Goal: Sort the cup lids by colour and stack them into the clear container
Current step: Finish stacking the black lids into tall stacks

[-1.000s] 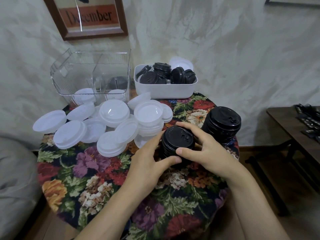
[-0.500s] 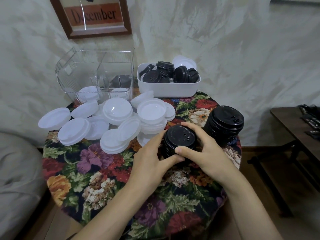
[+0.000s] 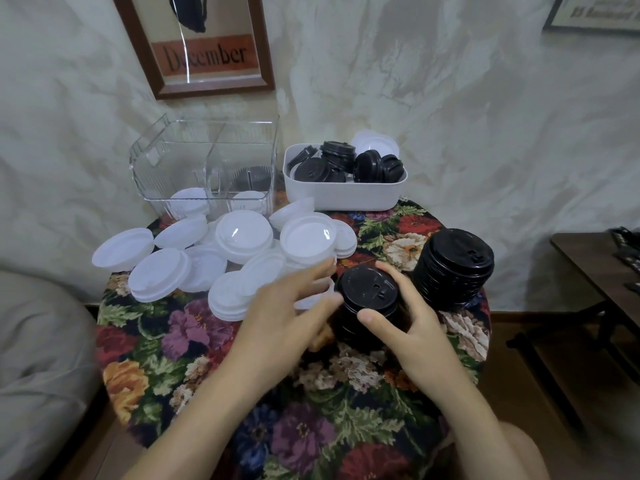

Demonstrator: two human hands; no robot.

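Observation:
A short stack of black lids [image 3: 369,299] stands on the floral tablecloth [image 3: 194,344]. My right hand [image 3: 412,327] grips that stack from its right side, thumb in front and fingers behind. My left hand [image 3: 287,317] lies just left of it with straight, spread fingers, the fingertips near the stack's left edge. A taller stack of black lids [image 3: 453,268] stands to the right. Several white lids [image 3: 242,233] lie piled at the table's left. The clear container [image 3: 207,168] stands at the back left, with white lids showing through its front wall.
A white tub [image 3: 343,194] at the back centre holds several loose black lids and a white one. A framed "December" picture hangs on the wall. A dark side table [image 3: 595,268] stands to the right and a grey cushion [image 3: 38,341] to the left.
My left hand has let go of the short black stack and its fingers have straightened and spread leftward. My right hand still holds the stack. The camera has tilted slightly.

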